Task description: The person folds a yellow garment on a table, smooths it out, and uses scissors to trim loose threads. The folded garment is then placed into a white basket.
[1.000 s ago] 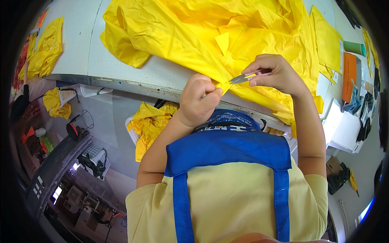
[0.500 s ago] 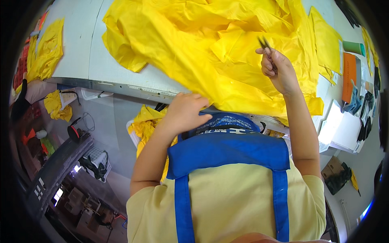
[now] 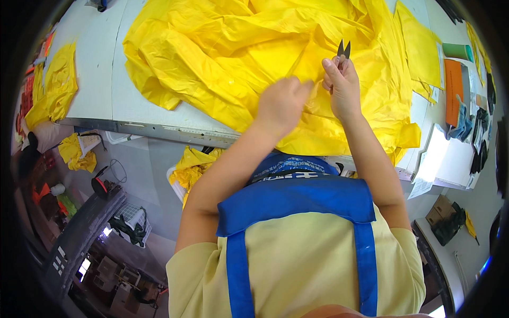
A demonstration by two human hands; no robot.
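Observation:
A large crumpled piece of shiny yellow fabric [image 3: 212, 58] spreads over the white table and droops past its front edge. My right hand [image 3: 342, 87] is closed around small thread snips [image 3: 344, 49], whose two dark blades point away from me and stand slightly apart. My left hand [image 3: 282, 106] hovers over or rests on the fabric just left of the right one. Motion smears its fingers, so whether they pinch any cloth cannot be made out.
Flat folded yellow pieces [image 3: 419, 47], a green roll [image 3: 457, 51] and an orange box [image 3: 453, 90] lie on the right. More yellow cloth [image 3: 59, 79] sits at the table's far left. Below the edge, a white bin [image 3: 172, 177] holds yellow fabric.
My left hand has left the fabric's front edge and moved up and right, close to the right hand. The right hand has shifted slightly left with the snips; the cloth's front edge has been drawn up.

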